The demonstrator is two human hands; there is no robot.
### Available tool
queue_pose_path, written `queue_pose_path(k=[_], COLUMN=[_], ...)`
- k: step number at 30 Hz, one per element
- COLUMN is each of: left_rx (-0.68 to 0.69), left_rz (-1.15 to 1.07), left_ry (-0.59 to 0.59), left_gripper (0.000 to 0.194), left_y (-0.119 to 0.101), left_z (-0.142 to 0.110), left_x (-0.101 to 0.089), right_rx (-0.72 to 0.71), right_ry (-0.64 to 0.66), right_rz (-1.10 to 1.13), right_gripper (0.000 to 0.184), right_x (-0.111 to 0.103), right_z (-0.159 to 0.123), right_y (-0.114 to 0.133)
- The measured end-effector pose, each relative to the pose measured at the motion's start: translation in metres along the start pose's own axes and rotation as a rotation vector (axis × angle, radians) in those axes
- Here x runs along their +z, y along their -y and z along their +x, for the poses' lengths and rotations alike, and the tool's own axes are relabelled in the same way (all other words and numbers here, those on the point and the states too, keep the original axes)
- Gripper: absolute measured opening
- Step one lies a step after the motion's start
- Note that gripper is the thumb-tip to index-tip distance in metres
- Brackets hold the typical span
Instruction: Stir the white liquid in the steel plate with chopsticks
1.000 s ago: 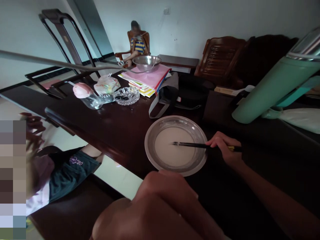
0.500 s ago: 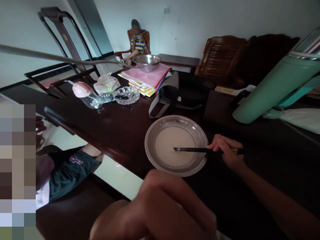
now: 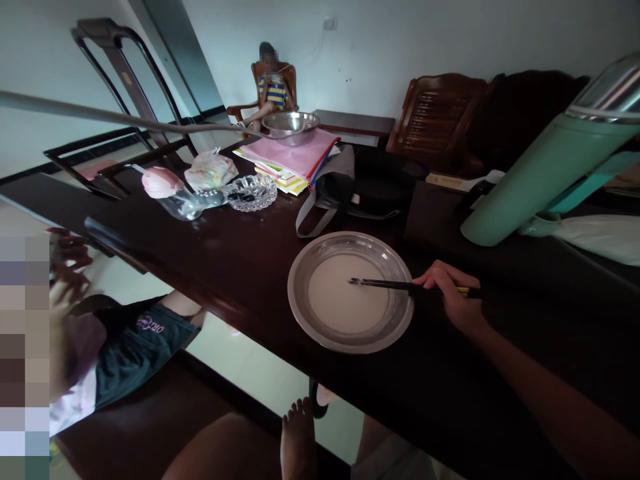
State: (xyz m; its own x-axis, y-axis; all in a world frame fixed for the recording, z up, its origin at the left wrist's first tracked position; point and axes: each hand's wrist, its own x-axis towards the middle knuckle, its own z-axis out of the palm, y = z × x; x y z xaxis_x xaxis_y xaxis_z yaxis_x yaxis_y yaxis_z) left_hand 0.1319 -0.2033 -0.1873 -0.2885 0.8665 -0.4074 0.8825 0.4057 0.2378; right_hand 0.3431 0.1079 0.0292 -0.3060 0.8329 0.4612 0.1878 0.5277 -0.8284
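Note:
My right hand [image 3: 453, 293] is closed around a pair of black chopsticks [image 3: 387, 284] at the right side of a wide metal bowl [image 3: 300, 327]. The chopsticks reach over the bowl's rim, their tips at the whitish liquid [image 3: 345, 307] near its middle. The liquid looks smooth and covers the bowl's bottom. Upright on the dark wooden table [image 3: 235, 267], the bowl stands close to the near edge. My left hand is out of view.
A green flask [image 3: 530, 173] stands at the right. Behind the bowl are a black bag [image 3: 380, 180], papers under a pink folder [image 3: 320, 143] with another metal bowl [image 3: 291, 127], a glass ashtray [image 3: 253, 193] and a pink-lidded bottle [image 3: 165, 183]. One person [image 3: 140, 347] sits left, another [image 3: 273, 90] far back.
The chopstick tips have moved slightly up in the view, toward the bowl's far side. A bent limb close to the camera at the lower middle has gone, uncovering a bare foot and the floor.

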Motion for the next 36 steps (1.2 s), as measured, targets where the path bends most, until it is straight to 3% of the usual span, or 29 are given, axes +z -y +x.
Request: queue_pose_path(k=[2, 4, 7, 11, 17, 20, 23, 28, 33, 36], left_rx=[-0.064, -0.071, -0.075, -0.109, -0.075, -0.064, -0.067, -0.117, -0.172, -0.166], left_rz=[0.193, 0.298, 0.349, 0.314, 0.180, 0.164, 0.165, 0.221, 0.242, 0.243], left_ry=[-0.009, -0.035, -0.057, -0.025, -0.058, -0.076, -0.076, -0.002, 0.060, 0.042], left_gripper=[0.056, 0.060, 0.059, 0.057, 0.065, 0.069, 0.069, 0.069, 0.063, 0.067], left_y=[0.012, 0.022, 0.030, 0.024, 0.013, 0.012, 0.012, 0.015, 0.018, 0.022], left_z=[0.028, 0.040, 0.039, 0.038, 0.038, 0.034, 0.034, 0.043, 0.049, 0.046], left_x=[0.033, 0.058, 0.074, 0.062, 0.035, 0.030, 0.032, 0.047, 0.058, 0.062], right_rx=[-0.026, -0.060, -0.053, 0.021, -0.058, -0.010, 0.034, -0.033, 0.037, -0.008], right_ry=[-0.002, 0.083, 0.146, -0.030, 0.156, 0.062, 0.012, 0.140, 0.025, 0.142], right_rz=[0.032, 0.045, 0.014, 0.050, 0.022, 0.016, 0.040, 0.036, 0.051, 0.075], right_gripper=[0.040, 0.038, 0.032, 0.041, 0.037, 0.039, 0.044, 0.033, 0.039, 0.038], right_x=[-0.001, -0.001, -0.003, -0.006, 0.001, -0.002, -0.005, -0.002, -0.007, -0.004], right_z=[-0.001, -0.002, 0.000, 0.004, 0.006, 0.010, 0.011, 0.009, 0.010, 0.006], right_y=[-0.002, -0.003, -0.002, -0.001, 0.008, 0.008, 0.005, 0.004, 0.001, 0.003])
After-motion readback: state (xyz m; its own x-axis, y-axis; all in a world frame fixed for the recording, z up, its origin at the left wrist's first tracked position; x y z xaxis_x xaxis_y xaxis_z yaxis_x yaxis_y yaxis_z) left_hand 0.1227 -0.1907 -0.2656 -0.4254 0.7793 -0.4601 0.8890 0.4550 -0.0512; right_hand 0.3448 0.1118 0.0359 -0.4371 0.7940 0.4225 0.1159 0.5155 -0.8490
